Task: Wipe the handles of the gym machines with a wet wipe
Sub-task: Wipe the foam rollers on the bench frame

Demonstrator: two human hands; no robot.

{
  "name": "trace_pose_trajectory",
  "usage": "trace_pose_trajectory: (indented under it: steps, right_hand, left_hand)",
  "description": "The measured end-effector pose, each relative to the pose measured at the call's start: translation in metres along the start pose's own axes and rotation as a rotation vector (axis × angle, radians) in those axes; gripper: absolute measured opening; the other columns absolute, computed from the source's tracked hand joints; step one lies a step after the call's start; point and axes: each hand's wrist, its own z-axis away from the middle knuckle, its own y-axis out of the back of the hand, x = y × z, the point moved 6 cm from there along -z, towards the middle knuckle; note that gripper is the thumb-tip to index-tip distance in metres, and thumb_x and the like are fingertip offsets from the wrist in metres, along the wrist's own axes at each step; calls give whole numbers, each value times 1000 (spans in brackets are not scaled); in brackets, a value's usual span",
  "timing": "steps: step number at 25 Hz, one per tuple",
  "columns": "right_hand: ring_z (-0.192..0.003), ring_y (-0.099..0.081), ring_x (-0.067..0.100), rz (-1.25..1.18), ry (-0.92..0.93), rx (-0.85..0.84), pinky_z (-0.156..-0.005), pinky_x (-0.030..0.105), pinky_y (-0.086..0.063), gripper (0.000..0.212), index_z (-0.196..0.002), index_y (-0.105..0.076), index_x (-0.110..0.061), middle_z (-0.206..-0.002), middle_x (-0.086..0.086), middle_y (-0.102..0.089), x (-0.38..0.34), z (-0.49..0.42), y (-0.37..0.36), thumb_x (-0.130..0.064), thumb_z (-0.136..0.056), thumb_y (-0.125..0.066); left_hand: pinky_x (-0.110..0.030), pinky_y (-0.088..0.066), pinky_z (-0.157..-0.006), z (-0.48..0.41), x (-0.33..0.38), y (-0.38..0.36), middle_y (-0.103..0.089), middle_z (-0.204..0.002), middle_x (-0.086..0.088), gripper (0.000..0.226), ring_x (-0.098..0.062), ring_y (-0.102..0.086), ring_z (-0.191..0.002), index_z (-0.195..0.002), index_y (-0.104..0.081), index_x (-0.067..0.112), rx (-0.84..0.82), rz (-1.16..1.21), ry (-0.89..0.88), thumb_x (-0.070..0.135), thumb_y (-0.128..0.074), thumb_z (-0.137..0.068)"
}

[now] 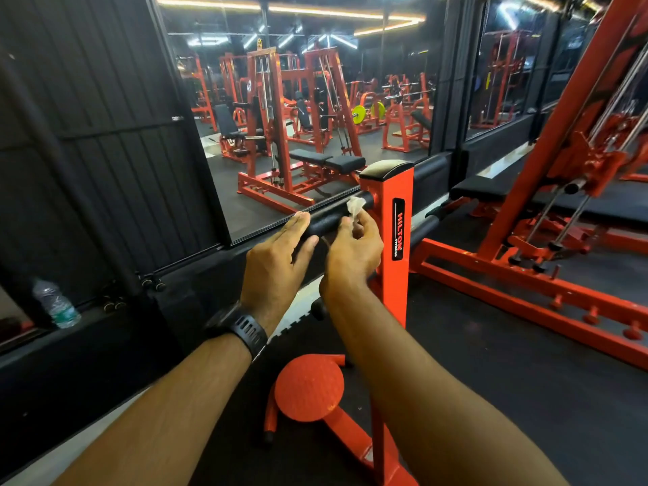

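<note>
A black foam handle [329, 219] sticks out to the left of an orange upright post [392, 247] with a black label. My left hand [277, 264], a black watch on its wrist, lies with straight fingers along the outer end of the handle. My right hand [354, 254] pinches a small white wet wipe [356, 206] against the handle close to the post. A second black handle [426, 226] sticks out on the post's right side.
An orange round footplate [308, 387] sits on the black floor below my arms. A large mirror [298, 110] ahead reflects orange machines. A water bottle [56, 303] stands on the ledge at left. An orange rack frame [547, 212] fills the right.
</note>
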Motion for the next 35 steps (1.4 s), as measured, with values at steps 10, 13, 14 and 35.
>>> trace_pose_trajectory:
  steps: [10, 13, 14, 35]
  right_hand:
    - [-111, -56, 9, 643, 759, -371, -93, 2, -31, 33, -120, -68, -11, -123, 4, -64, -39, -29, -6, 0, -96, -49]
    - [-109, -52, 10, 855, 886, -366, -100, 16, -38, 31, -129, -58, -16, -123, 2, -57, -46, -42, 3, -11, -100, -50]
    - [-105, -53, 11, 860, 849, -345, -99, 28, -46, 26, -126, -58, -19, -119, 0, -56, -48, -46, 7, -17, -101, -52]
    - [-118, -58, 30, 1018, 1304, -663, -100, 45, -52, 43, -131, -60, -5, -128, 16, -60, -63, -22, -12, 3, -89, -62]
  left_hand:
    - [-27, -51, -101, 1, -1, -1, -64, -132, -13, 43, -19, -62, -122, -133, -62, 4, 0, 17, 6, 16, -71, -93]
    - [-22, -48, -101, 0, -1, -2, -65, -131, -13, 42, -19, -63, -121, -132, -62, 3, 12, 21, 1, 16, -72, -93]
    - [-21, -47, -101, 0, -1, -2, -65, -131, -13, 42, -19, -63, -121, -132, -62, 3, 18, 19, -2, 16, -71, -93]
    - [-19, -42, -105, 4, -2, -7, -59, -138, -13, 46, -20, -58, -126, -139, -57, 5, -5, 41, 22, 16, -68, -96]
